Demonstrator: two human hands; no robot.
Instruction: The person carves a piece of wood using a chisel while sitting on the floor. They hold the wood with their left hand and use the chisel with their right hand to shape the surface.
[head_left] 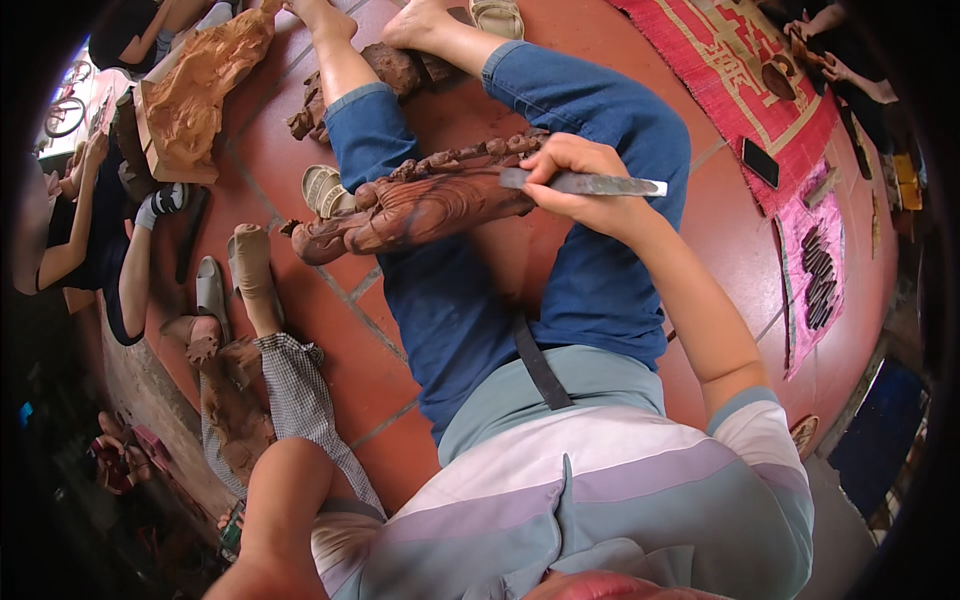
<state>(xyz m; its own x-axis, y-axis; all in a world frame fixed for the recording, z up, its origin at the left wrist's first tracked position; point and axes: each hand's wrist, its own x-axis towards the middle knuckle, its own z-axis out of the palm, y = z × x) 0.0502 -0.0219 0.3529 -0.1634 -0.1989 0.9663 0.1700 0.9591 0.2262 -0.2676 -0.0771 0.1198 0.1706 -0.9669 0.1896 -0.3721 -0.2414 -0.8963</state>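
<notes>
Across my thighs and knees lies a reddish-brown carved wooden figure (425, 208) with flowing grooved folds and a row of small knobbly shapes along its far edge. Its broader rounded end points left. My right hand (578, 180) is closed around a flat, grey, bar-like tool (610, 185) with a pale right end, whose exact kind I cannot make out. The hand is at the figure's right end, and the tool's left tip overlaps the wood; whether they touch is unclear. My left forearm (290, 500) bends out past the lower edge, so my left hand is out of sight.
Another wooden carving (205, 85) stands at far left, and a dark wood piece (375, 75) lies near my feet. People sit close on the left, one with a root-like carving (235, 410). At right are a red mat (730, 80), a phone (760, 162) and dark tools (818, 278) on pink cloth.
</notes>
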